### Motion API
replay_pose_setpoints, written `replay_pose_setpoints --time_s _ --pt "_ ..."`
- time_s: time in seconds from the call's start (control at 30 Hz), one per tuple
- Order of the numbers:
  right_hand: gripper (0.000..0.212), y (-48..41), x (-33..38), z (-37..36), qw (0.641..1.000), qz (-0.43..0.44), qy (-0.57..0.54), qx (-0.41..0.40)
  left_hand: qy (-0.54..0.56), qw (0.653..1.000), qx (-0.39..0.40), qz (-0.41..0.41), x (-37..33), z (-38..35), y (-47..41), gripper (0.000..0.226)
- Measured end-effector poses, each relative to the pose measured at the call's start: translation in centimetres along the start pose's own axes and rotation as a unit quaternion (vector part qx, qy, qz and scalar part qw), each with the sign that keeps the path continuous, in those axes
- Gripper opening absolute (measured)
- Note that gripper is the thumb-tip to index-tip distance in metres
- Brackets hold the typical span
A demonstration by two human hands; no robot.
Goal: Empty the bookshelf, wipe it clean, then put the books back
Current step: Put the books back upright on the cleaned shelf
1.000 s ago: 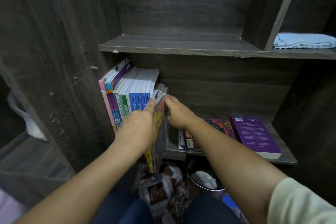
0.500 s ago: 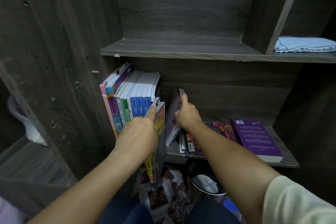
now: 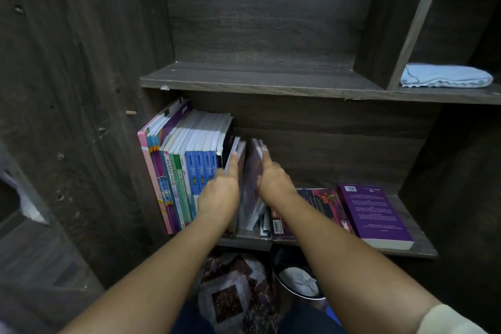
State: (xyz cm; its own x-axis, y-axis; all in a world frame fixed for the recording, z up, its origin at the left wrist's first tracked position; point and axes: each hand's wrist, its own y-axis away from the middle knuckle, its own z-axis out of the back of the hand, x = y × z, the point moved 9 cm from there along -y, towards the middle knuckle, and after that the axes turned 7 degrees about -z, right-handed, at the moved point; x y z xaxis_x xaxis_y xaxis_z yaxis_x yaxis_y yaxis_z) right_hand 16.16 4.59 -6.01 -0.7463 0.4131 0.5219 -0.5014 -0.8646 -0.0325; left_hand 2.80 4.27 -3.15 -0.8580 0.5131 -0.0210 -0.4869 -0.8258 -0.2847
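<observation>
Thin book (image 3: 242, 151) deeper in; slim gap to leaning book (image 3: 252, 179); left hand (image 3: 219, 195), right hand (image 3: 273, 184) both flat

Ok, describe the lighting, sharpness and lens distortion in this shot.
Head view: dim, the bookshelf sinks into shadow at its sides, the blue cloth brightest; head view: wide-angle bend tilts the divider; head view: blue spines fairly sharp, print on the purple book too soft to read, no glare.

Left hand (image 3: 218, 195) has pushed its book (image 3: 242, 151) into the row (image 3: 200, 141).
</observation>
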Motion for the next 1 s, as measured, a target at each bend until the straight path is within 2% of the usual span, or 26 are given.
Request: replay_pose_setpoints --time_s 0.1,0.17,0.27,0.37,0.47,0.6,0.8,0.87,1.0 --pt "0.078 -0.4 -0.3 -0.2 0.999 -0.010 0.008 0.034 -0.015 1.000 0.000 -0.011 -0.2 -0.9 -0.4 0.068" --pt "0.078 -0.8 -0.9 0.1 0.998 -0.014 0.009 0.053 -0.065 0.996 -0.052 -0.035 -0.4 0.3 0.1 0.073" --pt "0.077 -1.1 -1.6 0.5 0.998 -0.013 -0.002 0.069 -0.113 0.980 -0.118 -0.116 -0.4 0.8 1.7 0.087" --pt "0.080 -0.7 -0.7 0.5 0.997 0.003 -0.014 0.082 -0.122 0.971 -0.126 -0.164 0.4 -0.2 2.8 0.105" --pt "0.081 0.2 1.5 -0.1 0.988 0.031 -0.065 0.137 -0.136 0.961 -0.157 -0.183 0.6 0.2 2.5 0.099" --pt "0.078 1.5 2.5 -1.7 0.962 0.033 -0.154 0.221 -0.154 0.960 -0.180 -0.147 0.9 0.4 0.9 0.089" --pt "0.087 1.9 0.6 -2.6 0.968 0.028 -0.094 0.231 -0.184 0.946 -0.247 -0.097 1.6 -0.5 0.7 0.075" --pt "0.092 2.1 0.3 -2.4 0.968 0.030 -0.091 0.232 -0.149 0.948 -0.274 -0.068 2.7 -0.6 1.4 0.083" --pt "0.107 2.0 0.7 -1.7 0.980 0.033 -0.077 0.182 -0.079 0.955 -0.287 -0.005 5.6 -0.8 2.7 0.102"
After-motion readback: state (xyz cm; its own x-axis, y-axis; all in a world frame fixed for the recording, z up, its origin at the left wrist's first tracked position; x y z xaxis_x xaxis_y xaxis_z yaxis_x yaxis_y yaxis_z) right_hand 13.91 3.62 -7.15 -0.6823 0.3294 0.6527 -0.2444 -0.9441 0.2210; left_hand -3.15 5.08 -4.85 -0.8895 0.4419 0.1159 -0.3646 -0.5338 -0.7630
